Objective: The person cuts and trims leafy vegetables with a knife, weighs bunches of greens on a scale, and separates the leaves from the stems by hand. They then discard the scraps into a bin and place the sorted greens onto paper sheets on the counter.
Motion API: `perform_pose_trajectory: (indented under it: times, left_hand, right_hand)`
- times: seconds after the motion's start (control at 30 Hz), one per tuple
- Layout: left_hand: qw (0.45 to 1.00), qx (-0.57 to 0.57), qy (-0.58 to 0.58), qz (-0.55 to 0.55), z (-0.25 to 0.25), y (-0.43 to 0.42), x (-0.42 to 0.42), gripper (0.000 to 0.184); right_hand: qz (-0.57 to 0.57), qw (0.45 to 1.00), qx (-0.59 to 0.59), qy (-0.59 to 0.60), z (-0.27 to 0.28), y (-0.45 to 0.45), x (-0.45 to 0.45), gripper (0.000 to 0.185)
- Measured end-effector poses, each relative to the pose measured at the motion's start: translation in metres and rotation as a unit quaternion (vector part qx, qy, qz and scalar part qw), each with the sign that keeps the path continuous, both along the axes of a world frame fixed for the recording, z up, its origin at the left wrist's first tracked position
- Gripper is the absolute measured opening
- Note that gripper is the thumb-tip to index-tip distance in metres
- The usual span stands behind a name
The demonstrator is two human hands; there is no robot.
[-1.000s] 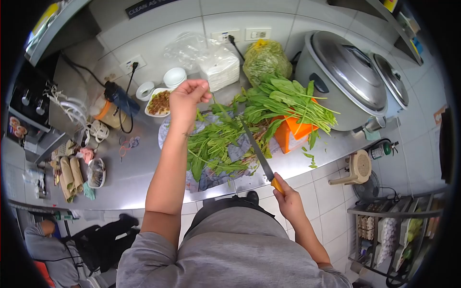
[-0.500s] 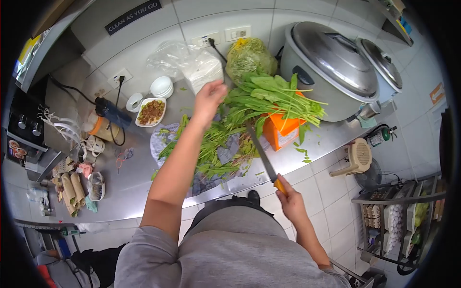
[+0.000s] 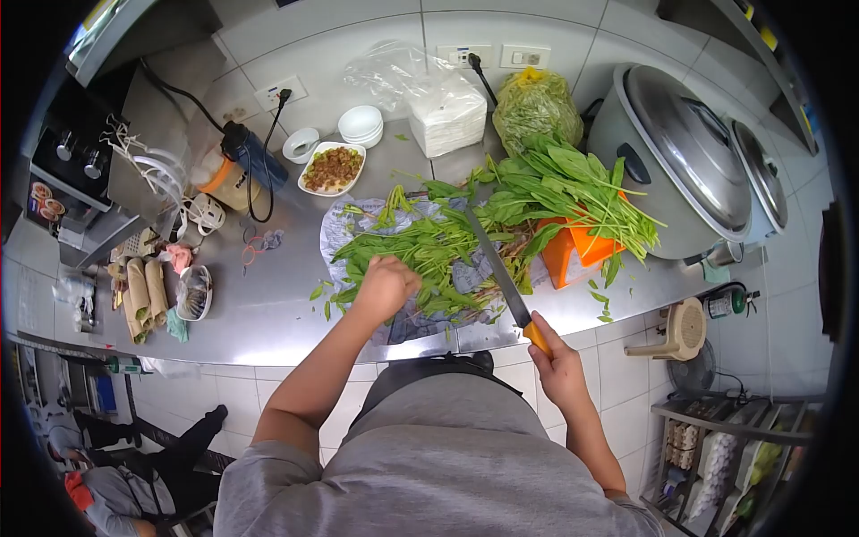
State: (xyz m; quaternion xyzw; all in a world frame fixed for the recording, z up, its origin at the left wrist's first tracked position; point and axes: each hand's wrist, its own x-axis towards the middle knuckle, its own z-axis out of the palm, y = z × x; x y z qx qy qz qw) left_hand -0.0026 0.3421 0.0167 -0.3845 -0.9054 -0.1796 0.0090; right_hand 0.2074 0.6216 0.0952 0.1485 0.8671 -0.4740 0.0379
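Note:
My right hand (image 3: 562,369) grips a long knife (image 3: 501,273) by its yellow handle, the blade pointing away from me over the greens. Curled closed, my left hand (image 3: 388,288) is low over the near left side of the loose leafy greens (image 3: 407,251); whether anything is between its fingers is hidden. These greens lie spread on a grey patterned cloth (image 3: 337,234). To the right, a larger bunch of leafy greens (image 3: 568,183) rests on top of an orange container (image 3: 573,253).
Behind the greens are a stack of white napkins (image 3: 449,123), a bag of greens (image 3: 537,109) and a large lidded pot (image 3: 676,157). A dish of chopped food (image 3: 332,168) and white bowls (image 3: 361,123) stand back left. Another person (image 3: 125,488) is at lower left.
My left hand has come down from near the napkins toward me, to the near side of the greens. The knife stays in my right hand, and the view has shifted.

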Motion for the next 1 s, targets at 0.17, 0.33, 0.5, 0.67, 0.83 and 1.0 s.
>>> perform_pose_trajectory:
  times: [0.17, 0.33, 0.5, 0.67, 0.83, 1.0]
  left_hand:
    - [0.992, 0.027, -0.054, 0.113, 0.061, 0.006, -0.031, 0.018]
    - [0.99, 0.101, -0.003, 0.095, 0.143, 0.054, -0.043, 0.02]
    - [0.981, 0.158, 0.078, -0.076, 0.198, 0.185, -0.067, 0.022]
    - [0.986, 0.041, 0.017, -0.161, 0.181, 0.271, -0.095, 0.024]
    - [0.953, 0.298, -0.055, 0.005, 0.215, 0.249, -0.084, 0.036]
    - [0.745, 0.548, -0.382, 0.002, 0.219, 0.235, -0.054, 0.035]
  right_hand:
    - [-0.019, 1.0, -0.018, -0.01, 0.005, -0.001, -0.005, 0.053]
    - [-0.039, 0.998, 0.026, 0.034, -0.017, 0.008, 0.013, 0.053]
    - [-0.054, 0.999, 0.003, 0.005, -0.022, 0.01, 0.024, 0.054]
    - [-0.08, 0.997, 0.0, -0.016, -0.023, 0.011, 0.034, 0.054]
    - [-0.11, 0.993, -0.025, -0.015, -0.022, 0.016, 0.043, 0.053]
    - [-0.11, 0.994, -0.014, 0.018, -0.028, 0.022, 0.043, 0.054]
